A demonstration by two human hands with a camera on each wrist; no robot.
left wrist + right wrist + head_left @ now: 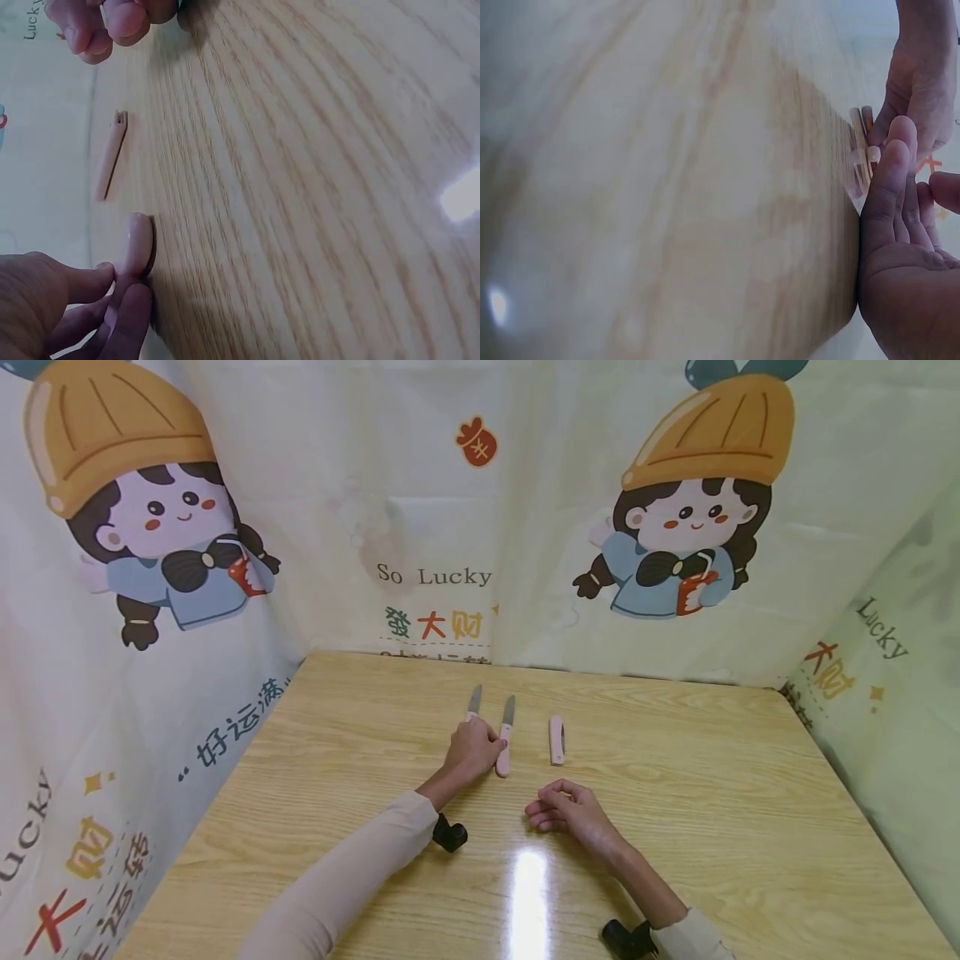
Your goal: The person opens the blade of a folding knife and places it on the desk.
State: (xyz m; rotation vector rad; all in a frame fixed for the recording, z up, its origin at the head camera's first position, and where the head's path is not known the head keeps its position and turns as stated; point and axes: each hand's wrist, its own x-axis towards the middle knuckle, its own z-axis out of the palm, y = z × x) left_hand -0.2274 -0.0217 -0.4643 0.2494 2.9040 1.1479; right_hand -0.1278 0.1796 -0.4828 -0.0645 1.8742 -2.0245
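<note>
My left hand (470, 752) pinches the pink handle of a knife (506, 739) lying with its grey blade pointing away; in the left wrist view this handle (136, 244) juts out past the thumb and fingers. Just left of it is a second knife (475, 702), its blade showing and most of its handle hidden by the hand. To the right, a pink folded knife (557, 741) with a dark slot along its side lies by itself. My right hand (573, 814) rests nearer me with loosely bent fingers, holding nothing; its edge meets the table in the right wrist view.
The wood-grain table (675, 793) reaches back to a printed cloth (555, 527) that hangs behind it and along both sides. Black wrist mounts show at the left cuff (416, 814) and near the right cuff. A bright light reflection lies on the tabletop near me.
</note>
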